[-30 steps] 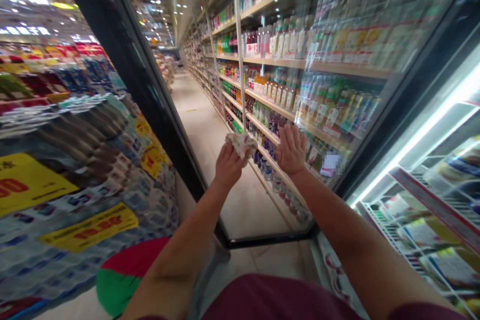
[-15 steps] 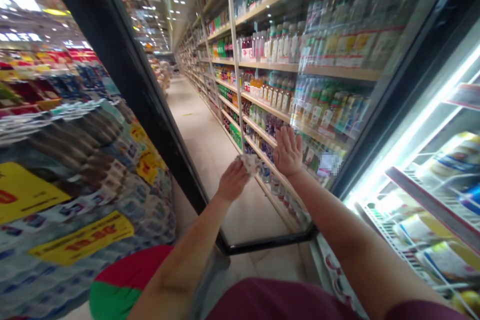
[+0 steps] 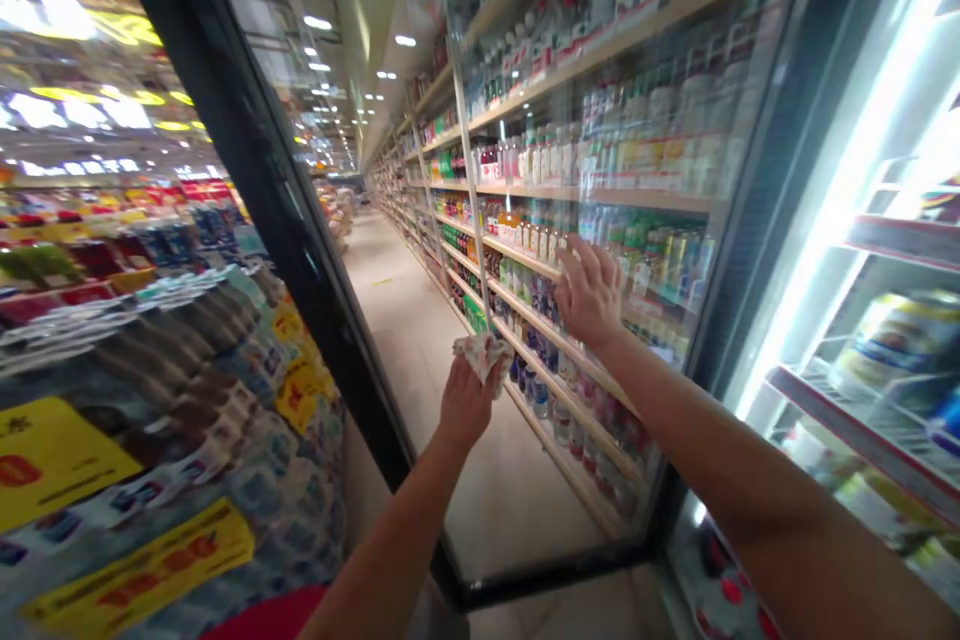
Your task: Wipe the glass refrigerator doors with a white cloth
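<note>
An open glass fridge door [image 3: 390,250] with a black frame stands in front of me. My left hand [image 3: 465,400] is closed round a crumpled white patterned cloth [image 3: 482,355] and presses it against the glass. My right hand [image 3: 589,292] lies flat on the glass to the right of the cloth, fingers spread, holding nothing.
Through the glass I see a shop aisle [image 3: 420,360] and long shelves of drink bottles [image 3: 570,180]. The lit fridge interior [image 3: 877,340] with wire shelves and packs is at the right. Stacked bottle packs with yellow price signs [image 3: 135,460] are at the left.
The view has tilted upward. My left hand with the cloth has moved down and then slightly back on the glass. My right hand has stayed flat on the glass.
</note>
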A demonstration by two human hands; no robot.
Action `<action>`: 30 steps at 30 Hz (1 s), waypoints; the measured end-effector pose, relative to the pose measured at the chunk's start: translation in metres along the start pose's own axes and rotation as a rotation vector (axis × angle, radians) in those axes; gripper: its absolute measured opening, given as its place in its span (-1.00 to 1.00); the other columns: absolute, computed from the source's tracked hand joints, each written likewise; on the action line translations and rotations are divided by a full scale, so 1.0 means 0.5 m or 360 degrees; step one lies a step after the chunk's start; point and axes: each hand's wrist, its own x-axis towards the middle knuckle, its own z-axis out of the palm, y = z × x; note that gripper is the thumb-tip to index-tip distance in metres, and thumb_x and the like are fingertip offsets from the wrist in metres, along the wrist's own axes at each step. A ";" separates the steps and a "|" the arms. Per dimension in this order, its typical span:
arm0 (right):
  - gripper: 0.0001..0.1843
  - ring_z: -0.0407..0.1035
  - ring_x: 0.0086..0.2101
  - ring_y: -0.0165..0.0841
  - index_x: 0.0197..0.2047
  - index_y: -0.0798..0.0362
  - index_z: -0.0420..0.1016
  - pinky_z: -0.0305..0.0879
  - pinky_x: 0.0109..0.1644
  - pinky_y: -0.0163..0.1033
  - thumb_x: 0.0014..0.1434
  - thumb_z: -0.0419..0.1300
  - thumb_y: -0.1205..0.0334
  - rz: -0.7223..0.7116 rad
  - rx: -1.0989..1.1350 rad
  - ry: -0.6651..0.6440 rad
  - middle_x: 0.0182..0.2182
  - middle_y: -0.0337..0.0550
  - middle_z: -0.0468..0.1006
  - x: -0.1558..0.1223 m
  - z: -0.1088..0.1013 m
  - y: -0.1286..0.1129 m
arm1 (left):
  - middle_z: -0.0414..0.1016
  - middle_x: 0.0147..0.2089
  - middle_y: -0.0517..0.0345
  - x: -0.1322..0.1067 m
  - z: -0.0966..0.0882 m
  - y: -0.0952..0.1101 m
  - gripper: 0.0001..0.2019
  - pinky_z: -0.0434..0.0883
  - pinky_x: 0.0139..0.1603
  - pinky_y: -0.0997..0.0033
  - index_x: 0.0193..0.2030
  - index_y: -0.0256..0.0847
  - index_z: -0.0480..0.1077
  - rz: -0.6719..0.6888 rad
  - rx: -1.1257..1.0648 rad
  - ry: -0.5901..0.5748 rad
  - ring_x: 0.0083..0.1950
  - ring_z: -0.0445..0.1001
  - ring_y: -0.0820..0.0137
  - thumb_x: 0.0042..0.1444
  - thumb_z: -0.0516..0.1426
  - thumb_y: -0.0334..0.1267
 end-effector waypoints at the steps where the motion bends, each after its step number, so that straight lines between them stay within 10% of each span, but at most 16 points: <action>1: -0.51 0.18 0.30 -0.18 0.34 0.03 0.40 0.07 0.41 -0.02 0.41 -0.04 0.23 0.0052 -0.0006 0.0016 0.35 -0.07 0.35 0.043 -0.003 0.006 | 0.41 0.31 -0.32 0.006 -0.002 0.000 -0.34 0.36 0.35 -0.20 0.53 -0.23 0.05 0.0013 0.0017 0.0028 0.32 0.42 -0.06 0.31 -0.02 -0.54; 5: -0.41 -0.06 0.44 -0.14 0.50 0.08 0.10 -0.04 0.48 0.08 0.47 -0.15 0.16 0.0169 -0.0027 0.0048 0.46 -0.07 0.13 0.149 -0.003 0.005 | 0.15 0.47 -0.28 0.092 -0.018 -0.029 -0.29 0.25 0.42 -0.25 0.57 -0.19 -0.05 -0.0192 0.0019 0.0196 0.48 0.14 -0.02 0.31 -0.06 -0.59; 11: -0.37 -0.15 0.48 -0.14 0.54 0.09 0.00 -0.09 0.51 0.12 0.48 -0.14 0.12 0.0164 -0.0069 0.0051 0.48 -0.03 0.07 0.140 0.010 -0.007 | -0.34 0.61 -0.07 0.299 -0.082 -0.132 -0.27 0.05 0.49 -0.37 0.59 -0.03 -0.12 -0.0453 -0.0083 0.0451 0.58 -0.21 -0.07 0.35 -0.02 -0.54; 19: -0.37 -0.13 0.48 -0.20 0.49 0.08 0.13 -0.07 0.51 0.10 0.39 -0.10 0.28 0.0112 0.0023 0.0040 0.46 -0.05 0.14 0.125 0.005 0.013 | -0.33 0.57 -0.42 0.290 -0.077 -0.069 -0.34 -0.04 0.40 -0.58 0.52 -0.36 0.05 -0.0350 0.0049 0.0228 0.55 -0.20 -0.31 0.38 0.10 -0.18; 26: -0.41 -0.08 0.46 -0.19 0.43 0.13 0.24 -0.06 0.51 0.08 0.39 -0.10 0.30 0.0076 0.0001 0.0116 0.43 -0.03 0.21 0.125 0.006 0.012 | -0.24 0.59 -0.24 0.484 -0.139 -0.216 -0.43 -0.06 0.52 -0.33 0.49 -0.35 0.14 -0.0433 0.0097 0.0482 0.58 -0.23 -0.14 0.38 0.07 -0.32; 30: -0.41 -0.05 0.46 -0.18 0.43 0.11 0.25 -0.03 0.49 0.10 0.38 -0.09 0.31 0.0120 0.0061 0.0090 0.42 -0.01 0.22 0.121 0.001 0.006 | -0.28 0.59 -0.31 0.464 -0.129 -0.181 -0.43 -0.04 0.52 -0.32 0.49 -0.43 0.12 -0.0380 0.0162 0.0427 0.59 -0.31 -0.13 0.39 0.03 -0.32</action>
